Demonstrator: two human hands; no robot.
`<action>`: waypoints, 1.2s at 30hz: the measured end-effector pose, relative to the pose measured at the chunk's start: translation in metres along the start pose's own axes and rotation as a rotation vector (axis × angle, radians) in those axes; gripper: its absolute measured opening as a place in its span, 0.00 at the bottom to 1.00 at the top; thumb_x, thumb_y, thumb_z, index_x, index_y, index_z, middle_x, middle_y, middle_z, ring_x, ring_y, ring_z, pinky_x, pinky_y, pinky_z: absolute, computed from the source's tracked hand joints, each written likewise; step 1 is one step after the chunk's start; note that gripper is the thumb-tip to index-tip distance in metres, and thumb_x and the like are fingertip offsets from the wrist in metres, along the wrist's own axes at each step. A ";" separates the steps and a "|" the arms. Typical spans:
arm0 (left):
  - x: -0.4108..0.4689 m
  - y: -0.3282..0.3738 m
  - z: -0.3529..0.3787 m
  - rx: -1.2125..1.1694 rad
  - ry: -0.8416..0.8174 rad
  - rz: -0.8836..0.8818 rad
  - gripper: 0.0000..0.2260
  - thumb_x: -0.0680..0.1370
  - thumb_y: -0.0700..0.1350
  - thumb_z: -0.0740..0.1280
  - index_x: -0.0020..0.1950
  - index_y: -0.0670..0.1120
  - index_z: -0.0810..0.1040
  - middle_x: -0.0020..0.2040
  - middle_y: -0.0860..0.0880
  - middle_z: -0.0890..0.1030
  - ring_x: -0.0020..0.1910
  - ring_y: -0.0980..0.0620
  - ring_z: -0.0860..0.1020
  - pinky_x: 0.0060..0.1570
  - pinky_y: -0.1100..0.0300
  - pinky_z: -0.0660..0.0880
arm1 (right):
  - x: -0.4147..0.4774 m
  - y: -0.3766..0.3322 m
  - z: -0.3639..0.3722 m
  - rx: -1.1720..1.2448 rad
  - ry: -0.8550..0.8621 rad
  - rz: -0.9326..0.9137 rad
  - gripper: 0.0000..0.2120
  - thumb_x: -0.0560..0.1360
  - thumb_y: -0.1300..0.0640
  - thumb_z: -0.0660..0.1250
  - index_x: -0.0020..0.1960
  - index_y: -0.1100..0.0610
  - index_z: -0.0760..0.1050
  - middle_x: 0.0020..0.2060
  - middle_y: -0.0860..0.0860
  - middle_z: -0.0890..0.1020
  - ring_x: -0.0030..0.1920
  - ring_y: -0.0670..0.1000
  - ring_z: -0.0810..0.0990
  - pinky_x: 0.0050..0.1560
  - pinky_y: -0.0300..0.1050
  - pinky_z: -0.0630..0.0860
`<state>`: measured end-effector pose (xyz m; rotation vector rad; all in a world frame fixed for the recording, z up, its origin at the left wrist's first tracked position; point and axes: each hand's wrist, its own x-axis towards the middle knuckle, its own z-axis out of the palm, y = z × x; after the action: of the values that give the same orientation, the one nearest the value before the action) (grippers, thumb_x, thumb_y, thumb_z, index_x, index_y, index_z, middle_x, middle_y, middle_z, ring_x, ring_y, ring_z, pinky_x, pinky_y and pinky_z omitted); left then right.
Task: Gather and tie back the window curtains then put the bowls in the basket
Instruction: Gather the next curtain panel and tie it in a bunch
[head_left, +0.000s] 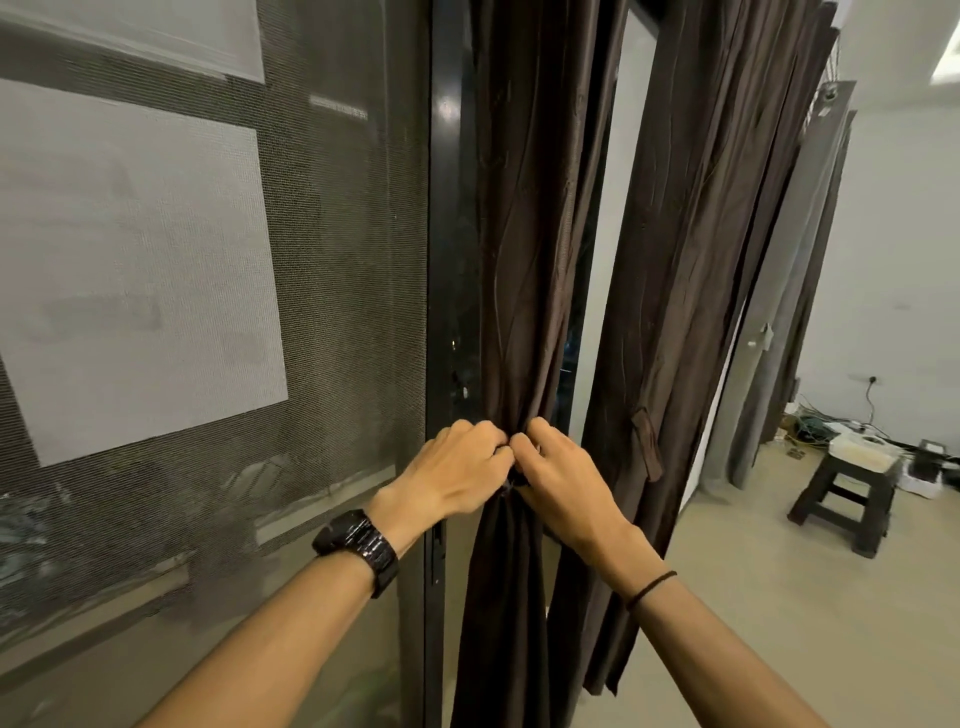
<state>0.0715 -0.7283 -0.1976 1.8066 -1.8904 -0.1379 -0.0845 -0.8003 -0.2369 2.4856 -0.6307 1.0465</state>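
Curled fingers (491, 441) of the left hand (460, 465) and right hand (561, 470) meet knuckle to knuckle, pinching the bunched waist of the dark brown pleated fabric curtain (514, 260) beside the black metal window frame (441, 260). Gathering looks done here and the knot seems underway, though the tie itself is hidden between the hands. The second dark brown fabric curtain (691, 234) hangs untied, its brown cloth strap (647, 441) dangling. No bowls or basket are visible, so that part is yet to do.
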 end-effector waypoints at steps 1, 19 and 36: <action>0.001 0.003 0.002 -0.011 -0.001 0.000 0.14 0.79 0.55 0.54 0.40 0.52 0.74 0.44 0.46 0.79 0.45 0.41 0.78 0.47 0.43 0.76 | -0.002 0.002 0.002 -0.003 0.025 0.002 0.08 0.74 0.61 0.66 0.50 0.57 0.68 0.43 0.53 0.70 0.36 0.53 0.70 0.27 0.47 0.71; 0.014 -0.004 0.015 0.333 0.385 0.429 0.15 0.82 0.45 0.55 0.50 0.44 0.81 0.48 0.48 0.81 0.50 0.49 0.74 0.51 0.48 0.76 | -0.001 0.027 -0.007 -0.123 0.282 -0.174 0.11 0.79 0.66 0.65 0.43 0.57 0.64 0.36 0.56 0.72 0.32 0.55 0.68 0.22 0.52 0.66; 0.024 0.046 -0.034 -0.749 -0.022 0.069 0.10 0.84 0.46 0.67 0.51 0.47 0.89 0.49 0.52 0.88 0.53 0.60 0.83 0.58 0.61 0.75 | 0.018 0.042 -0.048 -0.301 0.565 0.114 0.17 0.78 0.52 0.68 0.34 0.59 0.71 0.31 0.54 0.73 0.31 0.54 0.70 0.26 0.48 0.64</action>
<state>0.0453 -0.7372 -0.1422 1.2236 -1.6003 -0.7342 -0.1229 -0.8165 -0.1858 1.7973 -0.6884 1.4884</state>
